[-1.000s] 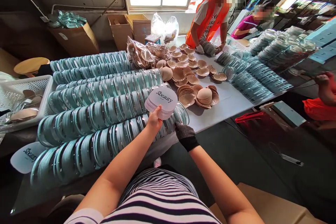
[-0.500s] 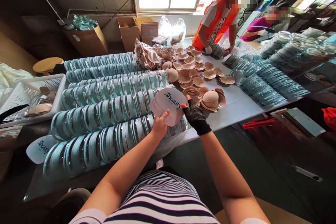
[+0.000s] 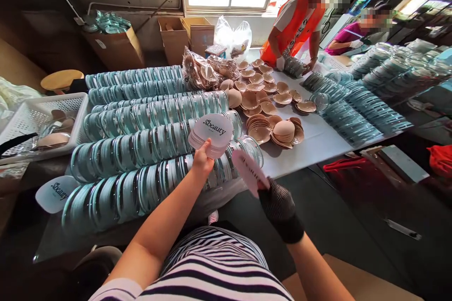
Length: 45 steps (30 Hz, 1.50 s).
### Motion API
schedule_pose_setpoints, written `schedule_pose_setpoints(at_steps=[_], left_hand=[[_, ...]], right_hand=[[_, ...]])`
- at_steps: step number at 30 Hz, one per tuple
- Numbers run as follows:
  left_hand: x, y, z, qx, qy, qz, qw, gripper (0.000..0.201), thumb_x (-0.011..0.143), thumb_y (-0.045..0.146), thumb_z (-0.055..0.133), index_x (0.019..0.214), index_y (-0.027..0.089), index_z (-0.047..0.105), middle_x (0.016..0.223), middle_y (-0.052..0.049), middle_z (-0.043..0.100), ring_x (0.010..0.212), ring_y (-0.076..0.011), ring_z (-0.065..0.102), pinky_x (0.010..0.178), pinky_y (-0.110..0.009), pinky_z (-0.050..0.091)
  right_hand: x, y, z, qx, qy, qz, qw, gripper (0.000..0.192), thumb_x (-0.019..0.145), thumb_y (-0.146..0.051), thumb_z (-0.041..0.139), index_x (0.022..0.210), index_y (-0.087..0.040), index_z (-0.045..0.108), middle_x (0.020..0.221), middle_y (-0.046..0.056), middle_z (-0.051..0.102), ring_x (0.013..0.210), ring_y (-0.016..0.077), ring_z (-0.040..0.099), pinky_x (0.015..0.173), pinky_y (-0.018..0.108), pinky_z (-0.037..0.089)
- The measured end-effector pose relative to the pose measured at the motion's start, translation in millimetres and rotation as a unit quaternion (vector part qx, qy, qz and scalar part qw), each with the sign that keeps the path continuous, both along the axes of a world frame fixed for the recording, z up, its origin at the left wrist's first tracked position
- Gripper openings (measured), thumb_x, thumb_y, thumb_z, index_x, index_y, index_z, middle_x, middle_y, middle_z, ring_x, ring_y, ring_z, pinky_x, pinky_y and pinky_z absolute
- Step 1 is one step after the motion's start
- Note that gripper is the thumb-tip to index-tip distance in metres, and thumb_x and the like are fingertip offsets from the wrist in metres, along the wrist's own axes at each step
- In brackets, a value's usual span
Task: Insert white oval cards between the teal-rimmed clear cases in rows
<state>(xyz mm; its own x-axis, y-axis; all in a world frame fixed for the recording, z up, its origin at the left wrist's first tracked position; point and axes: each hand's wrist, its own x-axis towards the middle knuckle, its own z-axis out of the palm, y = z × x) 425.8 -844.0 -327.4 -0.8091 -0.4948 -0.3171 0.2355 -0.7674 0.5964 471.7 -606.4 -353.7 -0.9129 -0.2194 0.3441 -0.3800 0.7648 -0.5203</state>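
Observation:
A stack of pale rounded cards [image 3: 211, 134] printed "beauty" is gripped by my bare left hand [image 3: 204, 160], thumb on top. My right hand [image 3: 278, 204], in a black dotted glove with bare fingertips, pinches a single printed card [image 3: 249, 171], tilted and a little blurred, near the table's front edge. Beneath and behind both hands run long rows of clear bluish glass-like dishes [image 3: 141, 148] standing on edge. Another printed card [image 3: 56, 194] rests against the left end of the front row.
Tan shell-shaped bowls [image 3: 260, 134] sit in loose groups on the white table [image 3: 314, 134]. A white basket [image 3: 76, 127] stands at left, cardboard boxes [image 3: 173, 40] at the back. A co-worker in an orange vest [image 3: 298, 19] handles dishes across the table; another person sits farther right.
My right hand has taken one card off the stack and moved it right and toward me. My left hand, with the stack, has shifted slightly left.

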Motion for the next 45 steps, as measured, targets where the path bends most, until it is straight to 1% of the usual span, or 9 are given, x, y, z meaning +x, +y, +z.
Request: schedule_pose_setpoints(at_steps=[4, 11, 17, 22, 26, 29, 36, 39, 45], left_hand=[[-1.7, -6.5, -1.4, 0.022, -0.016, 0.0, 1.0, 0.025, 0.083, 0.008, 0.061, 0.106, 0.016, 0.068, 0.111, -0.008, 0.073, 0.116, -0.0226, 0.062, 0.103, -0.04, 0.048], [0.2, -0.3, 0.8, 0.004, -0.002, 0.01, 1.0, 0.03, 0.082, 0.004, 0.062, 0.108, 0.019, 0.067, 0.106, -0.005, 0.074, 0.116, -0.0232, 0.062, 0.105, -0.045, 0.046], [1.0, -2.6, -0.7, 0.003, -0.012, 0.009, 1.0, 0.036, 0.081, 0.005, 0.063, 0.114, 0.018, 0.065, 0.115, -0.007, 0.072, 0.116, -0.023, 0.062, 0.104, -0.042, 0.048], [2.0, -1.7, -4.1, -0.004, -0.009, 0.005, 1.0, 0.033, 0.079, 0.007, 0.066, 0.11, 0.017, 0.067, 0.113, -0.008, 0.072, 0.116, -0.0239, 0.062, 0.104, -0.042, 0.047], [1.1, -2.5, -6.7, -0.011, -0.001, 0.005, 1.0, 0.037, 0.077, 0.008, 0.068, 0.113, 0.018, 0.066, 0.114, -0.008, 0.072, 0.114, -0.024, 0.063, 0.103, -0.042, 0.048], [1.3, -2.9, -7.3, -0.017, 0.002, 0.0, 1.0, 0.037, 0.078, 0.008, 0.067, 0.114, 0.018, 0.065, 0.115, -0.008, 0.071, 0.114, -0.0236, 0.063, 0.103, -0.042, 0.048], [3.1, -1.1, -5.7, -0.025, 0.005, -0.001, 1.0, 0.04, 0.08, 0.007, 0.065, 0.119, 0.018, 0.063, 0.117, -0.008, 0.071, 0.114, -0.0241, 0.063, 0.104, -0.044, 0.047], [2.9, -0.9, -5.6, -0.031, 0.006, 0.002, 0.999, 0.04, 0.08, 0.007, 0.065, 0.118, 0.018, 0.063, 0.115, -0.008, 0.071, 0.113, -0.0238, 0.064, 0.104, -0.044, 0.047], [2.8, -1.4, -6.3, -0.029, 0.008, 0.003, 1.0, 0.037, 0.079, 0.007, 0.066, 0.115, 0.018, 0.065, 0.114, -0.007, 0.072, 0.111, -0.0235, 0.065, 0.103, -0.043, 0.047]], right_hand=[[39.6, -3.9, -14.3, 0.072, -0.059, 0.104, 0.99, 0.04, 0.094, -0.034, 0.037, 0.12, -0.022, 0.065, 0.079, 0.007, 0.073, 0.064, 0.0172, 0.067, 0.056, 0.023, 0.044], [13.3, -61.0, 8.8, 0.203, -0.138, 0.063, 0.967, 0.033, 0.096, -0.03, 0.04, 0.118, -0.02, 0.062, 0.085, 0.008, 0.074, 0.073, 0.0194, 0.07, 0.057, 0.023, 0.038], [16.9, -46.2, 16.3, 0.182, -0.123, 0.072, 0.973, 0.034, 0.094, -0.032, 0.04, 0.117, -0.019, 0.062, 0.088, 0.009, 0.074, 0.072, 0.0194, 0.069, 0.056, 0.024, 0.037], [9.8, -30.0, -0.1, 0.155, -0.113, 0.04, 0.981, 0.038, 0.094, -0.034, 0.035, 0.115, -0.017, 0.063, 0.086, 0.01, 0.074, 0.069, 0.0204, 0.068, 0.055, 0.026, 0.039], [4.5, -15.8, -12.5, 0.126, -0.105, 0.072, 0.984, 0.039, 0.094, -0.035, 0.037, 0.116, -0.018, 0.064, 0.087, 0.01, 0.074, 0.069, 0.0201, 0.068, 0.057, 0.027, 0.044], [3.3, -9.7, -21.4, 0.151, -0.104, 0.079, 0.98, 0.04, 0.094, -0.035, 0.036, 0.116, -0.017, 0.064, 0.087, 0.01, 0.074, 0.069, 0.0212, 0.068, 0.056, 0.028, 0.044], [-14.9, -64.2, -38.7, 0.214, -0.14, 0.038, 0.966, 0.035, 0.097, -0.03, 0.037, 0.123, -0.016, 0.057, 0.09, 0.01, 0.074, 0.077, 0.0204, 0.07, 0.06, 0.025, 0.039], [-16.6, -79.3, -29.7, 0.203, -0.143, 0.049, 0.968, 0.033, 0.099, -0.034, 0.036, 0.119, -0.016, 0.056, 0.089, 0.008, 0.073, 0.077, 0.0184, 0.069, 0.059, 0.023, 0.037], [-9.4, -73.8, -10.9, 0.212, -0.133, 0.047, 0.967, 0.031, 0.101, -0.03, 0.031, 0.11, -0.017, 0.058, 0.091, 0.009, 0.072, 0.078, 0.0186, 0.069, 0.06, 0.024, 0.038]])
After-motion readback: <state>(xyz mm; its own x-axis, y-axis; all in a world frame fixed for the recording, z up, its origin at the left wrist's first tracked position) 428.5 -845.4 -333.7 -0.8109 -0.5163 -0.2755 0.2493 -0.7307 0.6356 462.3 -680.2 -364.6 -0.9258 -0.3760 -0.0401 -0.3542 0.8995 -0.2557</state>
